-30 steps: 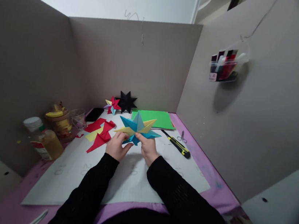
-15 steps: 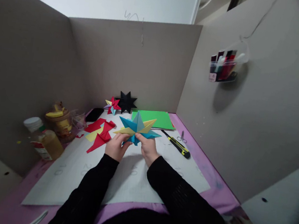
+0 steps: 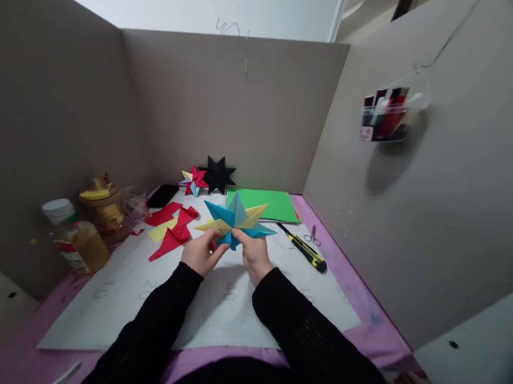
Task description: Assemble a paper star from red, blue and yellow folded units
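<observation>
A folded paper star [image 3: 235, 215] with blue and yellow points is held up over the white sheet [image 3: 221, 313]. My left hand [image 3: 201, 253] pinches its lower left part, thumb and fingers closed near a yellow point. On the other side, my right hand [image 3: 253, 253] grips the star's lower right, the thumb lying near its centre. The fingers behind the paper are hidden. Left of my left hand lie red folded paper pieces [image 3: 175, 237] and a yellow one [image 3: 161, 228].
A black and yellow box cutter [image 3: 302, 248] and small scissors [image 3: 312, 235] lie to the right. At the back are green paper [image 3: 267, 205], a black star [image 3: 218, 175], a red star [image 3: 196, 179] and a phone [image 3: 162, 196]. A bottle [image 3: 77, 241] stands left. Grey panels surround the table.
The fingers of my left hand have shifted slightly along the star's lower left. The star stays in nearly the same place, and my right hand keeps its grip.
</observation>
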A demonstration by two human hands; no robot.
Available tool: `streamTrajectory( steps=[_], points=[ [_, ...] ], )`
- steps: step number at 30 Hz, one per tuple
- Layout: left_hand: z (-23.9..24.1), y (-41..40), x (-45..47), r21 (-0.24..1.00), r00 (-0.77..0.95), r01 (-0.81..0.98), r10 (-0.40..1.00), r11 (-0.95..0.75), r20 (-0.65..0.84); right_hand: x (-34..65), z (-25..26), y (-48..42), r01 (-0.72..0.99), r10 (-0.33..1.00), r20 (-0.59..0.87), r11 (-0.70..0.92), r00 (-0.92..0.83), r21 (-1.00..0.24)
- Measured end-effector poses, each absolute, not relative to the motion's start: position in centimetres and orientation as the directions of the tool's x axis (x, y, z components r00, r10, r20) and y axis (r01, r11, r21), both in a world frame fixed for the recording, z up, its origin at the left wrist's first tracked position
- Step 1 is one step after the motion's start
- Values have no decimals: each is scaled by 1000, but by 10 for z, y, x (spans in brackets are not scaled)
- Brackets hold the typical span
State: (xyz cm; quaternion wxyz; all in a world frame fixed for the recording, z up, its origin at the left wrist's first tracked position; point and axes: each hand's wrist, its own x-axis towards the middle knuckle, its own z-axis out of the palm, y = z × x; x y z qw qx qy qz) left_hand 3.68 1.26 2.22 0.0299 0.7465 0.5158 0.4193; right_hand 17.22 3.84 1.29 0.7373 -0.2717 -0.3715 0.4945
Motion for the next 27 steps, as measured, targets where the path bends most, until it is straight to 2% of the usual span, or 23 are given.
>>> streamTrajectory(
  steps=[2, 5, 10, 15, 21, 27],
  points=[
    [22, 13, 34, 519, 121, 726, 826, -452, 550, 173, 12, 39, -537, 929, 283, 368, 237, -759],
    [21, 15, 29, 497, 181, 737, 842, -459, 509, 174, 12, 40, -572, 929, 285, 371, 237, -732],
    [21, 16, 24, 409, 126, 733, 699, -544, 704, 175, 14, 42, -623, 934, 270, 358, 235, -696],
    [21, 17, 28, 470, 45, 643, 642, -605, 765, 174, 14, 43, -656, 947, 197, 317, 253, -685],
    [19, 16, 33, 574, -72, 638, 703, -513, 708, 173, 14, 43, -671, 952, 163, 300, 260, -678],
    [17, 16, 33, 600, -77, 633, 732, -489, 677, 174, 15, 43, -680, 954, 120, 280, 274, -678]
  ],
)
